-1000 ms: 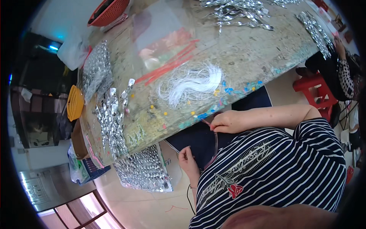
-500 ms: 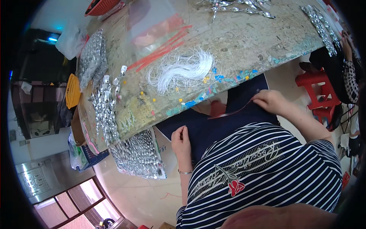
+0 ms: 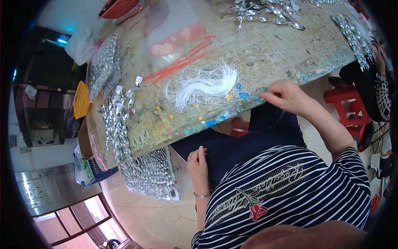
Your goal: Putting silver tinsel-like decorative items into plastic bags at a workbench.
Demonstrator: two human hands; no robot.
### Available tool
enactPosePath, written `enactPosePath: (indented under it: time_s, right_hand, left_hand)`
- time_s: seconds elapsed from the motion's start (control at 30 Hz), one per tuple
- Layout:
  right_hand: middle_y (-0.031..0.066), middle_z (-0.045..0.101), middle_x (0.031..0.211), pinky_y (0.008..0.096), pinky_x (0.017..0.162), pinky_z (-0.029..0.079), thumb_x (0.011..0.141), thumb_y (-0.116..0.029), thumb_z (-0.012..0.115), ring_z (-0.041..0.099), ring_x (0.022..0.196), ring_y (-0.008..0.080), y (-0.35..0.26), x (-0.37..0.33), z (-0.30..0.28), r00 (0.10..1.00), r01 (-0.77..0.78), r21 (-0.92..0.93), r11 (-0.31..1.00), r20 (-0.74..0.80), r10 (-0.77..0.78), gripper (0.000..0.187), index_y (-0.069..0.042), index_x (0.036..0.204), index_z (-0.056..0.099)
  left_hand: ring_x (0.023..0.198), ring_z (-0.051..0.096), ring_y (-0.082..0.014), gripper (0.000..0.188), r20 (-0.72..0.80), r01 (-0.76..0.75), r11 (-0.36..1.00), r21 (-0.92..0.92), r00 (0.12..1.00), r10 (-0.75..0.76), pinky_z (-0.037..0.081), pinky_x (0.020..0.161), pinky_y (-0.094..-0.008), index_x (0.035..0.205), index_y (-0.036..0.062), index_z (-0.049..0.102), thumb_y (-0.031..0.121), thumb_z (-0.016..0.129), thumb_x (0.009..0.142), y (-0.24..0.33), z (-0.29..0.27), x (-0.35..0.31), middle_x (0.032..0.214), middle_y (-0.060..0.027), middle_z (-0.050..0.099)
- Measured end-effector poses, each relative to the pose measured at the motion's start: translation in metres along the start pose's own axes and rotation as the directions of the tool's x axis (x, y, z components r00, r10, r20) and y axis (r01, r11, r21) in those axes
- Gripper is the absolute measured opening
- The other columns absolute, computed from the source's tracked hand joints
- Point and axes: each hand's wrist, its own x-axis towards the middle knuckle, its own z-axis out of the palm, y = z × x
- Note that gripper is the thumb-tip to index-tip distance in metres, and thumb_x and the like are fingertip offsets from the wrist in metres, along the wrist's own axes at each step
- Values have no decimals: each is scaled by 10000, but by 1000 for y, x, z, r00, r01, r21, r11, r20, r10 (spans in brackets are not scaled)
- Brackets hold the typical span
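My right hand (image 3: 286, 98) is raised at the table's front edge, thumb and fingers pinched together. From it a thin, shiny red ribbon-like strip (image 3: 277, 123) sags down over the dark navy cloth (image 3: 232, 147) across my lap. My left hand (image 3: 198, 165) is above the left side of that cloth, a bangle on its wrist. Its fingers are curled with the thumb against them; whatever is in them, if anything, is hidden. A hank of white cord (image 3: 207, 85) lies on the worn table (image 3: 269, 50) beyond my hands.
Small blue tape pieces (image 3: 243, 95) stick near the table edge. Clear bags with red strips (image 3: 178, 39) lie behind the cord. Silver twisted strands (image 3: 115, 120) hang off the left corner. A red stool (image 3: 347, 106) and another person's sleeve (image 3: 382, 93) are at right.
My right hand has risen from above the lap to the table edge, taking the end of the red strip with it. My left hand has barely moved.
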Motion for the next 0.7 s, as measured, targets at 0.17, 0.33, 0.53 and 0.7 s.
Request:
enactPosePath:
  time_s: [0.17, 0.33, 0.53, 0.7]
  right_hand:
    - [137, 534, 615, 374, 541, 407, 878, -210, 661, 509, 554, 270, -21, 54, 8, 998, 54, 28, 998, 39, -55, 307, 9, 683, 572]
    - [160, 642, 824, 407, 677, 486, 883, -238, 616, 626, 779, 345, -9, 83, 32, 978, 199, -6, 980, 70, -198, 225, -18, 861, 652]
    - [130, 647, 853, 337, 717, 491, 892, -128, 615, 624, 792, 272, -10, 91, 39, 971, 236, 19, 972, 31, -236, 136, -1, 923, 653]
    - [79, 638, 1000, 318, 769, 495, 954, -144, 528, 607, 877, 176, 45, 127, 5, 983, 82, -3, 997, -163, -81, 257, -45, 1176, 611]
  left_hand:
    - [684, 630, -190, 279, 4, 140, 990, -17, 990, -140, 490, 640, -306, 781, -12, 700, 194, 606, 944, -4, 1, 0, 712, -108, 651]
    - [658, 618, -209, 274, -33, 32, 994, 101, 999, -28, 481, 617, -319, 758, 17, 703, 207, 615, 935, -11, 3, 1, 692, -96, 637]
    - [631, 601, -250, 241, -139, -37, 975, 220, 988, 68, 464, 584, -350, 728, 68, 704, 216, 643, 909, -16, 6, 8, 668, -94, 608]
    - [668, 602, -268, 258, -102, -2, 974, 225, 994, 26, 462, 616, -360, 728, 62, 694, 230, 636, 914, -17, 1, 4, 692, -103, 606]
